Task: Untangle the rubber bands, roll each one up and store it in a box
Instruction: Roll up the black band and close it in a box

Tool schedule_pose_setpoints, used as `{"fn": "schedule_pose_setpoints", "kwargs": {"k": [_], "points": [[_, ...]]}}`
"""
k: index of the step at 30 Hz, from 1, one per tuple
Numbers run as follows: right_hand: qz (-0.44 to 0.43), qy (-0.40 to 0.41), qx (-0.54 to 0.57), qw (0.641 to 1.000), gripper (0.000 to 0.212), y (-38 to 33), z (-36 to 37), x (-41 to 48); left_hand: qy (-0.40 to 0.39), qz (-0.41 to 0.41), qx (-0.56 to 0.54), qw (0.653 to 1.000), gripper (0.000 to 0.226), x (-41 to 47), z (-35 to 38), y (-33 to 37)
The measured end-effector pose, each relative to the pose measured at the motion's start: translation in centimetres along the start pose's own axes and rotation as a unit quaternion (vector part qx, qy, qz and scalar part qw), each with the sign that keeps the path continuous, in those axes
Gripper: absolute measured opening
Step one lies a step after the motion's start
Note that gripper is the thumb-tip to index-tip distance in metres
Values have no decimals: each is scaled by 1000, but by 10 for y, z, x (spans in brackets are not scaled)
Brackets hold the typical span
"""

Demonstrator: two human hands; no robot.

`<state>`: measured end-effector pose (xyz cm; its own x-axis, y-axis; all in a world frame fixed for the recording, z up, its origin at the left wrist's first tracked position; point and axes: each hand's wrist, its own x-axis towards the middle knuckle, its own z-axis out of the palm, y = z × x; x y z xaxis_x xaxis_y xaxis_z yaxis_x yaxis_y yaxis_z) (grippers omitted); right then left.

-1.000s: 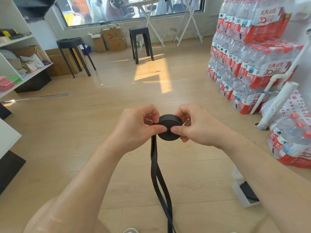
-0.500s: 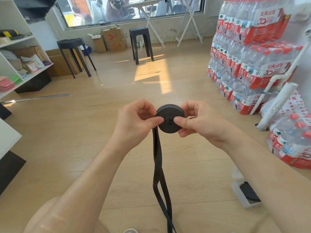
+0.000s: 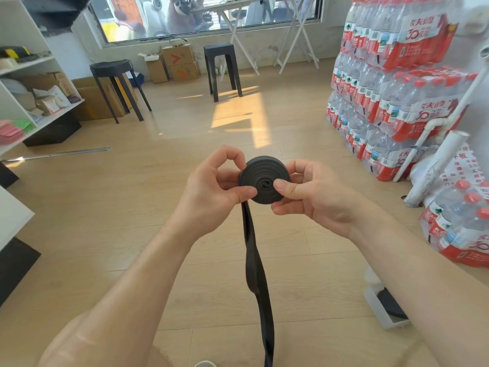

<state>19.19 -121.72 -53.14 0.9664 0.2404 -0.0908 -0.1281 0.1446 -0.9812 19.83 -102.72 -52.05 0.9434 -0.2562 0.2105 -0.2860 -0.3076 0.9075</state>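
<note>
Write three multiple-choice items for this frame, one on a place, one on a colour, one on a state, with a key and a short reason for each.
1. Where is the box that holds a rolled band?
A. On the floor at the lower right
B. On the white shelf
C. On a black stool

2. What colour is the rubber band being rolled?
A. Red
B. Black
C. Yellow

3. How far is the band rolled?
A. Fully coiled, no loose end
B. Not started, all loose
C. Partly coiled, a long tail hanging down

Key: 1 A, the clear box sits on the wooden floor by the right forearm. 2 B, both coil and tail are black. 3 C, the left hand and right hand pinch a spiral coil while the tail drops past the bottom edge.
</note>
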Motion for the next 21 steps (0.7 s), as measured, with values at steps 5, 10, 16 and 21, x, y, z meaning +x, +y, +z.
{"fn": "schedule_pose_setpoints", "kwargs": {"k": [5, 10, 16, 21], "points": [[-3, -36, -367, 930, 14, -15, -9, -8, -48, 11, 93, 994, 37, -3, 2, 3], [-34, -20, -378, 925, 16, -12, -1, -9, -79, 17, 145, 986, 40, -2, 4, 2], [-80, 15, -405, 911, 9, -6, 0, -6, -82, 20, 171, 982, 39, 0, 3, 2], [-82, 26, -354, 931, 10, -4, -2, -3, -24, -19, 127, 991, 29, 2, -3, 1]]}}
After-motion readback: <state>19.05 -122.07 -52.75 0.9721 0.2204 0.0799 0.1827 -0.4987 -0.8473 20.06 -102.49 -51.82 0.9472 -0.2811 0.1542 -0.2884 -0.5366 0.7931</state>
